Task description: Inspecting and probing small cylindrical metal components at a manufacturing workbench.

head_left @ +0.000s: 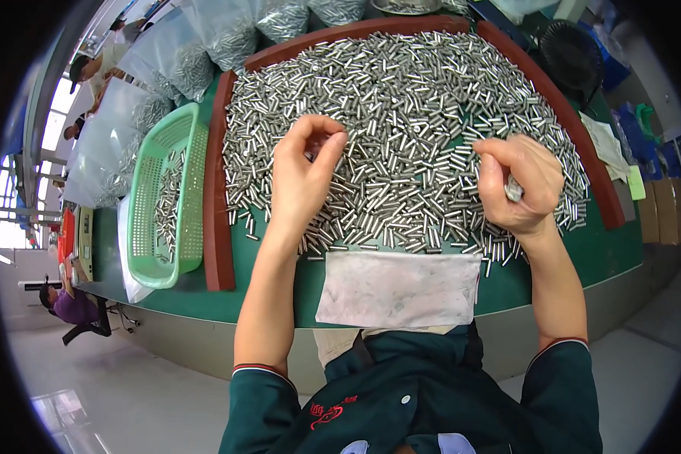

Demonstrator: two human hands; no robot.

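Small silver metal pins (386,189) lie in a wide, dense heap across the green tabletop in front of me. Over the heap's left part is my left hand (306,163), with thumb and forefinger closed in a pinch; whatever sits between the tips is too small or hidden to name. My right hand (523,181) is curled over the right part of the heap. Silver metal pins (514,189) show inside its closed fingers, and its thumb and forefinger are bent toward each other. A stained white cloth (397,289) lies flat between my forearms at the table's front edge.
Red-brown bars (219,204) border the heap left, back and right. Left of them stands a green perforated basket (191,151) partly filled with pins. Clear bags of pins (231,49) line the back left. A black round object (571,60) and papers (607,144) are at right. Other people sit far left.
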